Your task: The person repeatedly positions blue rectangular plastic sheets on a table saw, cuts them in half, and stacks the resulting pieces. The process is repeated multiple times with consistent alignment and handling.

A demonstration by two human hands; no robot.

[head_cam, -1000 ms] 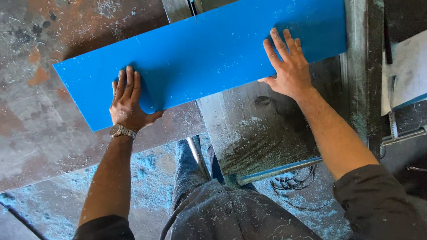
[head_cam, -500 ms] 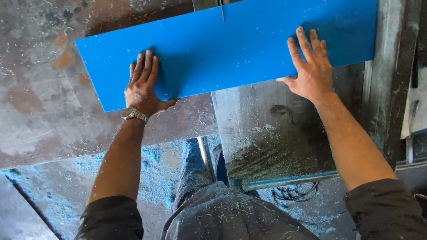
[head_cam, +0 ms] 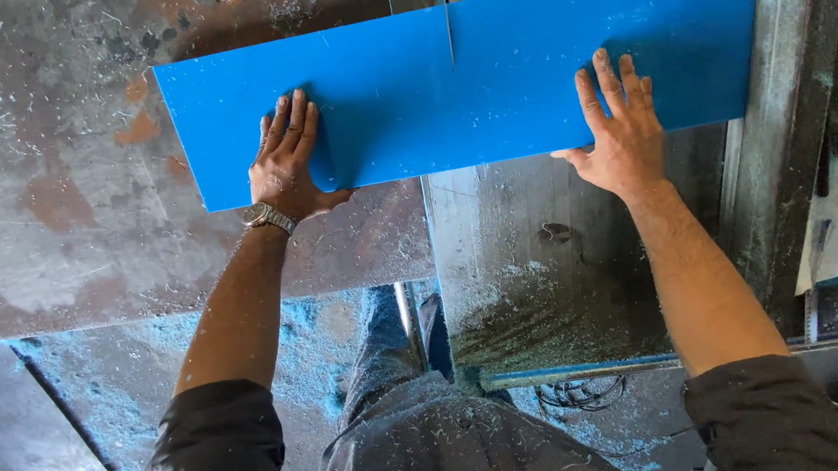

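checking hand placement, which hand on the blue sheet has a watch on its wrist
The left hand, flat on the blue sheet near its left end, has a metal watch. The right hand has a bare wrist.

- The left hand is laid flat, palm down, fingers together.
- The right hand is pressed flat, fingers slightly spread.
- Both arms are extended forward.

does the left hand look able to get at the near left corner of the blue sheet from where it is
Probably yes. The left hand lies flat on the blue sheet, close to that corner, and nothing lies between them on the worn metal table.
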